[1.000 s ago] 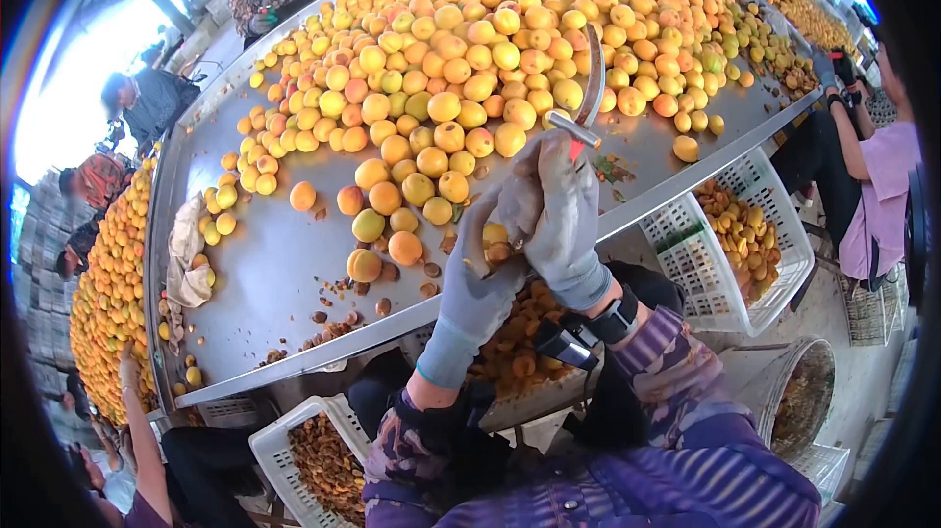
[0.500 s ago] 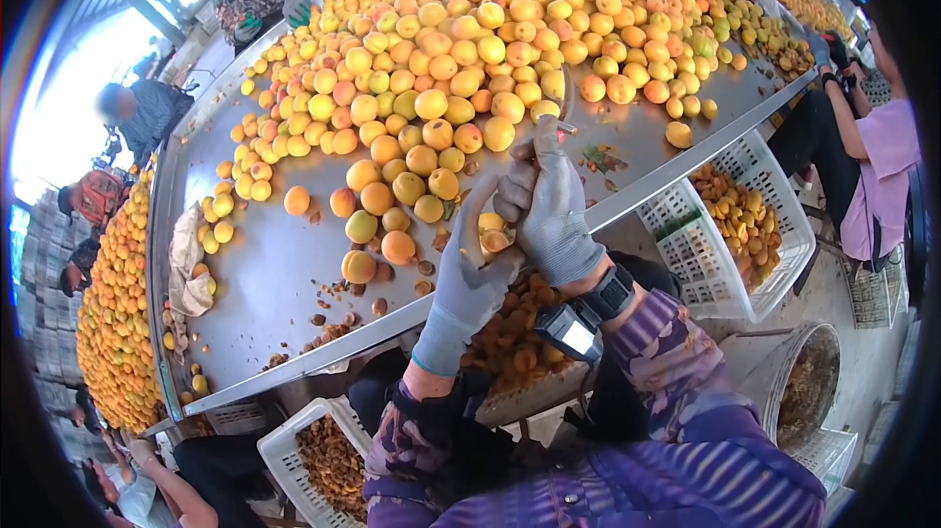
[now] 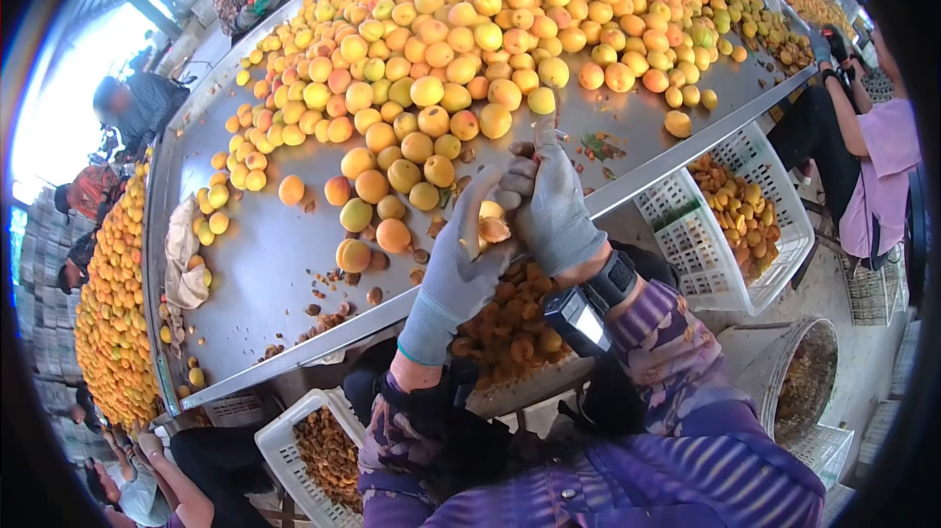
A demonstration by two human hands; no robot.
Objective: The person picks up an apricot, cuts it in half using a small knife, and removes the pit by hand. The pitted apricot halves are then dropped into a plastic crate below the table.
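In front of me, over the table's near edge, my left hand (image 3: 453,268) is closed around an apricot (image 3: 493,227) whose orange flesh shows on the cut side. My right hand (image 3: 559,209) meets it from the right, its fingers curled at the fruit's upper end. A small knife is gripped in the right hand; its thin blade is smeared and hard to make out. Both hands wear grey gloves. Beyond them, whole apricots (image 3: 431,87) lie heaped on the metal table (image 3: 265,273).
Below my hands lie halved apricots (image 3: 515,327). White crates (image 3: 676,234) with orange pieces stand at right, and another crate (image 3: 284,440) at lower left. A bucket (image 3: 755,361) sits at lower right. Pits (image 3: 374,296) and a cloth (image 3: 184,253) lie on the table. Other people work around it.
Both hands stay together at the apricot, with the right fingers shifted slightly. The knife's curved blade, distinct before above the right hand, is now hardly visible. The view has shifted a little.
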